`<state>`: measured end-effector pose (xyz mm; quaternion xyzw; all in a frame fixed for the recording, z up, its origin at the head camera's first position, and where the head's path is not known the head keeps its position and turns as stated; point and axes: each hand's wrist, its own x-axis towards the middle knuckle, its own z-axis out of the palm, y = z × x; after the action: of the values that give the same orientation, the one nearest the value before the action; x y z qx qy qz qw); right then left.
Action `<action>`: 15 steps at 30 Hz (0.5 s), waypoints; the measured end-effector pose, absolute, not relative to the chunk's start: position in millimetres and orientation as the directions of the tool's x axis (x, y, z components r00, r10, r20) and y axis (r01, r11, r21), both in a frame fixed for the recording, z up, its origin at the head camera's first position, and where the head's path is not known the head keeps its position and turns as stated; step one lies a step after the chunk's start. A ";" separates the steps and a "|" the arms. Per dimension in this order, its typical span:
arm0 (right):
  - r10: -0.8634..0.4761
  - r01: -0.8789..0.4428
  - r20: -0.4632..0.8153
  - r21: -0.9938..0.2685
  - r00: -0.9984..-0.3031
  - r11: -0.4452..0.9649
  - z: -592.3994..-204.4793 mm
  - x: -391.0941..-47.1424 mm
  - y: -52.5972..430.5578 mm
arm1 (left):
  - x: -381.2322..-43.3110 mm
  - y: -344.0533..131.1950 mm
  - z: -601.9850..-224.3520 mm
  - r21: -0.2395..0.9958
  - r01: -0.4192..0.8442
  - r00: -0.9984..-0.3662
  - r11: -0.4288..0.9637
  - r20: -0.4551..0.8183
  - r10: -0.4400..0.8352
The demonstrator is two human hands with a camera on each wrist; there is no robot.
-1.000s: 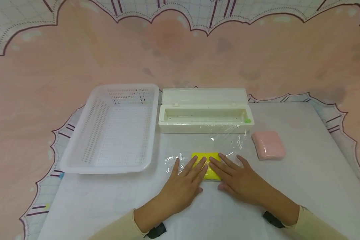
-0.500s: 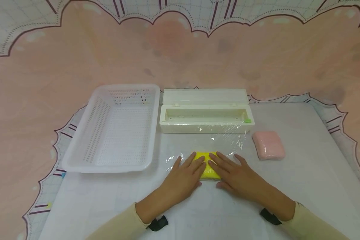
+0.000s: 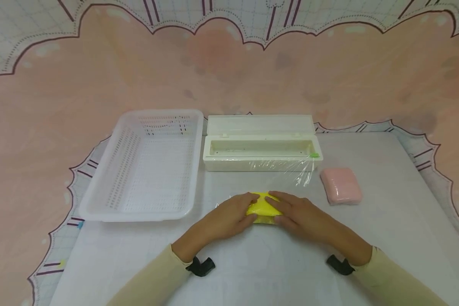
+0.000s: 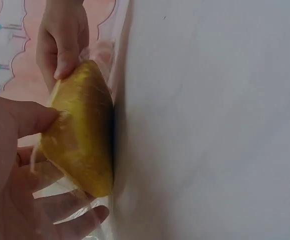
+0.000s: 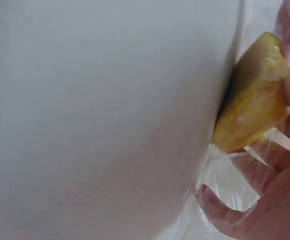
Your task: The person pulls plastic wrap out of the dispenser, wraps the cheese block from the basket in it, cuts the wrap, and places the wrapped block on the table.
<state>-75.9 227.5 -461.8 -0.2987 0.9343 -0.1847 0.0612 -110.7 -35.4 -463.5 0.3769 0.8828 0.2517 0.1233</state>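
A yellow block [image 3: 264,207], with clear cling film [image 3: 304,176] about it, lies between my two hands at the front of the table. My left hand [image 3: 227,216] grips its left side, and my right hand [image 3: 304,219] grips its right side. In the left wrist view the thumb presses the near face of the yellow block [image 4: 80,135], while other fingers spread behind the film. Glossy film covers the yellow block [image 5: 254,100] in the right wrist view too, and trails over the fingers of the right hand [image 5: 279,200]. The block's front edge tips up off the white surface.
Behind the hands stands a white cling film dispenser [image 3: 264,165], lid raised, with a green slider [image 3: 314,155] and film hanging off its front. To its left is a white perforated basket [image 3: 137,214]. A pink film-wrapped block [image 3: 341,185] lies at the right.
My hands lay flat with spread fingers on the film and yellow block; now fingers and thumbs curl round its sides. Its front edge has lifted and the film has drawn in.
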 end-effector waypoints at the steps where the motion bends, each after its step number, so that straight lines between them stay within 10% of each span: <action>1: -0.573 -0.519 -0.013 -0.406 -0.820 0.752 -461.1 -78.4 227.4 | -113.3 -35.5 -463.1 0.563 0.581 -0.694 0.587 -0.033 0.719; 15: -0.426 -0.353 0.015 -0.585 -0.904 0.730 -458.3 -119.0 222.7 | -147.7 -22.4 -461.0 0.615 0.449 -0.850 0.648 0.070 0.522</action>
<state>-119.0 222.7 -458.3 -0.2100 0.9280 -0.3018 0.0605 -147.7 -22.4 -461.0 0.2680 0.9061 0.3224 0.0567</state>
